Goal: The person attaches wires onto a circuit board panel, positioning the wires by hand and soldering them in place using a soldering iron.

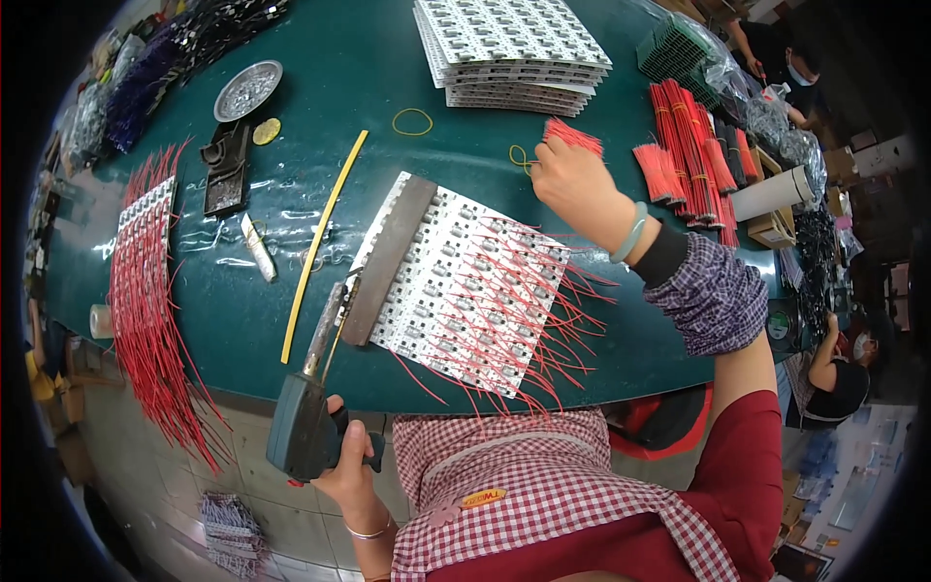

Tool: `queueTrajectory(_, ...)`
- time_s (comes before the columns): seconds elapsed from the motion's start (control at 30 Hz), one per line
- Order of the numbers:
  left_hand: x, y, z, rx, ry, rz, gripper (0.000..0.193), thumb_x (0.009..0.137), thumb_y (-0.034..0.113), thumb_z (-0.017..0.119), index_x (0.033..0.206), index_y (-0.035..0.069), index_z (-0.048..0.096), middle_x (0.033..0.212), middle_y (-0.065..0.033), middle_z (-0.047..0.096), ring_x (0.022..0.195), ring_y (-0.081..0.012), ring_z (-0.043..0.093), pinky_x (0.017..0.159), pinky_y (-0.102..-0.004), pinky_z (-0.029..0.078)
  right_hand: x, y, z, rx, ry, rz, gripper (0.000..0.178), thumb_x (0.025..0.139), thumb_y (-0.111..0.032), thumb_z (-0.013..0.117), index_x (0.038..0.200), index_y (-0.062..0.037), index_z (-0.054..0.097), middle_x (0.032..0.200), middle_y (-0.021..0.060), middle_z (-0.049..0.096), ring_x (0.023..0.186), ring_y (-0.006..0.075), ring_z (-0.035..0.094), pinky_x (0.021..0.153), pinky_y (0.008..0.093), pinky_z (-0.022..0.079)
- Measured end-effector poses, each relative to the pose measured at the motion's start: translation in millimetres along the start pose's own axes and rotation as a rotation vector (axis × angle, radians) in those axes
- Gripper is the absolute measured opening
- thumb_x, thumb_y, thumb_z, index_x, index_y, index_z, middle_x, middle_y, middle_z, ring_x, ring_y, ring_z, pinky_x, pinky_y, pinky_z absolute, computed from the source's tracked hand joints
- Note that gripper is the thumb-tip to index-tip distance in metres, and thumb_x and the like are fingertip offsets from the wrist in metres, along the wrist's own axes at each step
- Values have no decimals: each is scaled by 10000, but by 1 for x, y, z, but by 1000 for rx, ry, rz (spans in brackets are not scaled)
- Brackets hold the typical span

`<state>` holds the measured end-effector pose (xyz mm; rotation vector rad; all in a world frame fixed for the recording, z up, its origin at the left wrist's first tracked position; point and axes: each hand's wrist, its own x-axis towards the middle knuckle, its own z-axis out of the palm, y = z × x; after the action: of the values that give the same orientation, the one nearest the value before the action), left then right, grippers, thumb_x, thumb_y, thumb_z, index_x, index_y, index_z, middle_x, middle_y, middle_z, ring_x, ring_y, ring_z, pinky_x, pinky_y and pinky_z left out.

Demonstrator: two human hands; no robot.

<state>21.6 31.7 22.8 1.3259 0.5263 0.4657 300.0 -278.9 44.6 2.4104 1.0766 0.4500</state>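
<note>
My left hand (347, 473) grips the handle of a dark green soldering gun (297, 427) at the table's near edge. Its tip points up beside a dark flat bar (390, 267) lying across a white circuit board panel (436, 276). Thin red wires (509, 325) stick out from the panel's right part, and some hang past its edges. Farther back, my right hand (579, 192) has its fingers closed on a small bundle of red wires (579, 136), partly hidden by the hand. A yellow rubber band (520, 155) lies beside those fingers.
A tall stack of panels (514, 34) stands at the back. Red wire bundles (687, 145) lie right, near a white roll (773, 192). To the left are a wired panel (145, 252), a yellow strip (324, 247), a metal dish (248, 91) and a black holder (226, 170). Other people work at right.
</note>
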Motion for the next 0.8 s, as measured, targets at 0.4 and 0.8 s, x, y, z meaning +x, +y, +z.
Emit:
queueTrajectory(0.4,3,3,-11,-34,-13,-49,526,836,-104,706,1338,-45,561,1220,-185,663,650,-116,581,486,-242,449,-46,3,24,627,73,415,109,913,29,595,1013,-2,623,1006,164,606,832,334,662,711,412,559)
queueTrajectory(0.8,16,18,14,-57,-88,-73,515,816,-124,700,1314,-48,592,1173,-170,686,619,-100,577,491,-231,457,-31,-9,-15,855,415,515,153,878,34,704,1010,-21,759,908,105,662,834,274,668,713,357,529)
